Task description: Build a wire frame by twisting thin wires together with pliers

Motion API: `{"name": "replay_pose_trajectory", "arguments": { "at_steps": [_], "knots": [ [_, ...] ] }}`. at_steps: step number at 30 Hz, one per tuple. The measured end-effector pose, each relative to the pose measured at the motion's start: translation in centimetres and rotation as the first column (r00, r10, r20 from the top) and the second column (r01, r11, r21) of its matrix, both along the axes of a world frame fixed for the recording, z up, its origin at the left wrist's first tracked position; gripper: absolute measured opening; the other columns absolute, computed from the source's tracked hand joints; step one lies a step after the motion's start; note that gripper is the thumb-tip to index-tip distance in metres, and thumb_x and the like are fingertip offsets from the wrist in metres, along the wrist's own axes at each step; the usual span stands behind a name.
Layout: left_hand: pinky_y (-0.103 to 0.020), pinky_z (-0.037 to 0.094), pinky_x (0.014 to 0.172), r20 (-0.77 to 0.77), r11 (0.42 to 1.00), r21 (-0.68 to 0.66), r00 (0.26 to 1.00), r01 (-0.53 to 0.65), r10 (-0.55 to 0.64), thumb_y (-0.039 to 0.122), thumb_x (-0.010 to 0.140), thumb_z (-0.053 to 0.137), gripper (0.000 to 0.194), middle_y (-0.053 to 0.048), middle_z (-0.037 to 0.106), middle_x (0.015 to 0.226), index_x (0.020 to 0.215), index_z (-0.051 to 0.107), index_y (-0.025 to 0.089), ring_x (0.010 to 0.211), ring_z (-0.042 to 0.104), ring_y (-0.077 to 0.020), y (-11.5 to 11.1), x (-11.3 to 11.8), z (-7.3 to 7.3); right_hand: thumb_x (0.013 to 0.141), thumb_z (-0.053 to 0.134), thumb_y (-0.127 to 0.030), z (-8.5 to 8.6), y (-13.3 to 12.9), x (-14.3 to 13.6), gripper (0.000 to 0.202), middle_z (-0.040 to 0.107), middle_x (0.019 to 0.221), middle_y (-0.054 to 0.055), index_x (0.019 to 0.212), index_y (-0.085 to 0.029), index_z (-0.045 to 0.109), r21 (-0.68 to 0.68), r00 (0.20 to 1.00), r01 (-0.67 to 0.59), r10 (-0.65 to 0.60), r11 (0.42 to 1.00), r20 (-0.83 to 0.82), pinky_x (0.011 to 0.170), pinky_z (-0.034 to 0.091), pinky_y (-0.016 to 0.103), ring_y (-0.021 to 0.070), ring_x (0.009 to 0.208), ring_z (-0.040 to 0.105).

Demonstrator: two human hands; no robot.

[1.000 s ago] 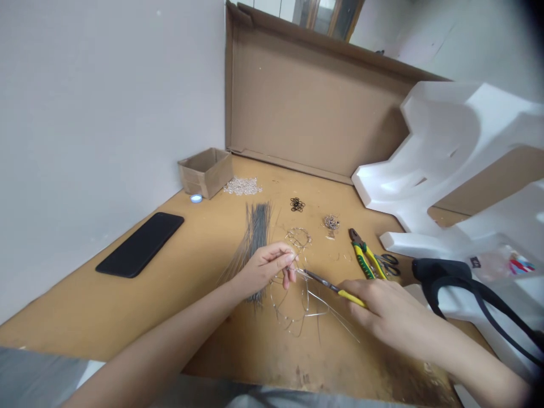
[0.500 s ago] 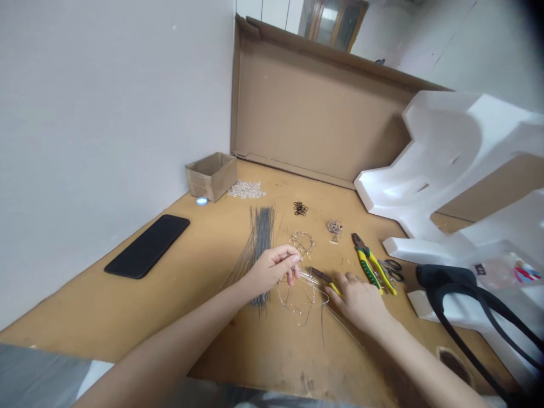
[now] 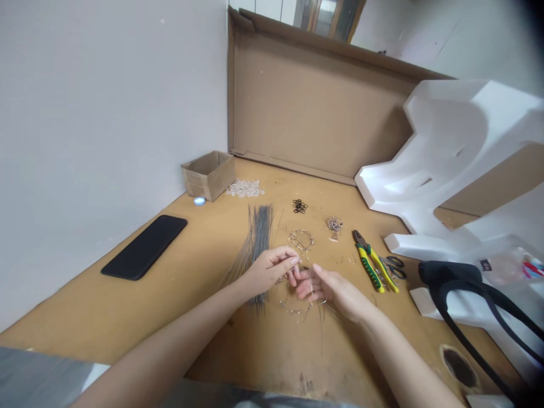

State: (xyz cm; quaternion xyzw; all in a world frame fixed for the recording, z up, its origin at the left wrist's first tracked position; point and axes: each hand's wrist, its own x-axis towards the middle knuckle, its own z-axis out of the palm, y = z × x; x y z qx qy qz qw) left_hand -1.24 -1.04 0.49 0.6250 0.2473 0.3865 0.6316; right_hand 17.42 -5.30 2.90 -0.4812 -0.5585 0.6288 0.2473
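My left hand [image 3: 275, 271] is closed in a pinch on a thin wire, only a little of which shows at the fingertips. Close beside it, my right hand [image 3: 335, 289] has its thumb and fingers apart, fingertips almost meeting the left ones. A fine strand shows in front of the right fingers; whether they touch it I cannot tell. Under and left of the left wrist lies a bundle of straight grey wires [image 3: 262, 232]. Beyond the hands rests a loose ring of bent wire [image 3: 301, 239], and more bent wire pieces [image 3: 294, 311] lie just below them.
Yellow-green pliers [image 3: 369, 262] and scissors [image 3: 395, 266] lie right. Farther back are black rings [image 3: 300, 206], a small wire heap [image 3: 334, 224], clear beads [image 3: 245, 188] and a cardboard box [image 3: 208, 174]. A black phone [image 3: 145, 247] lies left; white foam [image 3: 446, 130] stands right.
My right hand has left the table beside the small yellow-handled pliers and moved left to my left hand. Those pliers no longer show. The left hand keeps its pinch.
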Motion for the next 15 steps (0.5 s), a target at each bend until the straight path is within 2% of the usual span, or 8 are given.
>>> {"name": "replay_pose_trajectory", "arguments": {
  "at_steps": [2,5,8,11,15],
  "knots": [
    [-0.022,0.045,0.057,-0.030,0.999,0.014,0.999,-0.032,0.033,0.034,0.084,0.046,0.023,-0.001,0.058,0.070,0.083,0.052,0.013,0.055,0.056,-0.0081,0.2,-0.1,0.0,0.088,0.027,-0.049,-0.8,0.4,-0.8,0.049,0.064,0.081,0.009,0.096,-0.011,0.058,-0.129,0.981,-0.039,0.013,0.991,-0.195,0.069,0.046,0.030,0.0161,0.073,0.061],
    [-0.019,0.041,0.051,-0.114,0.995,0.053,0.990,-0.080,0.086,0.036,0.084,0.044,0.025,-0.001,0.058,0.074,0.080,0.054,0.013,0.050,0.051,-0.0053,0.6,-0.2,0.0,0.085,0.036,-0.049,-2.2,1.0,-1.2,0.044,0.062,0.070,0.005,0.089,-0.013,0.060,-0.158,0.942,0.045,-0.095,0.986,-0.323,0.060,0.045,0.028,0.0151,0.063,0.061],
    [-0.018,0.039,0.049,-0.199,0.989,0.102,0.972,-0.108,0.127,0.038,0.084,0.042,0.028,0.000,0.059,0.078,0.081,0.056,0.014,0.046,0.046,-0.0039,0.8,-0.4,-0.1,0.081,0.051,-0.043,-3.0,1.3,-0.9,0.032,0.062,0.069,0.004,0.085,-0.014,0.062,-0.131,0.930,0.137,-0.173,0.982,-0.324,0.058,0.043,0.025,0.0133,0.060,0.060],
    [-0.019,0.039,0.052,-0.263,0.982,0.162,0.954,-0.102,0.143,0.038,0.085,0.041,0.030,-0.001,0.060,0.078,0.083,0.058,0.014,0.048,0.048,-0.0046,0.6,-0.3,-0.3,0.072,0.065,-0.032,-3.1,1.2,-0.3,0.020,0.063,0.068,0.002,0.083,-0.015,0.063,-0.091,0.931,0.185,-0.204,0.978,-0.301,0.059,0.042,0.024,0.0112,0.057,0.059],
    [-0.020,0.040,0.057,-0.305,0.978,0.202,0.946,-0.046,0.107,0.037,0.085,0.040,0.031,-0.001,0.061,0.077,0.086,0.061,0.014,0.056,0.052,-0.0072,0.4,-0.1,-0.3,0.070,0.066,-0.029,-3.2,1.0,0.2,0.021,0.063,0.064,0.001,0.086,-0.016,0.065,-0.058,0.934,0.190,-0.199,0.980,-0.298,0.061,0.043,0.027,0.0111,0.057,0.057]
  ]
}}
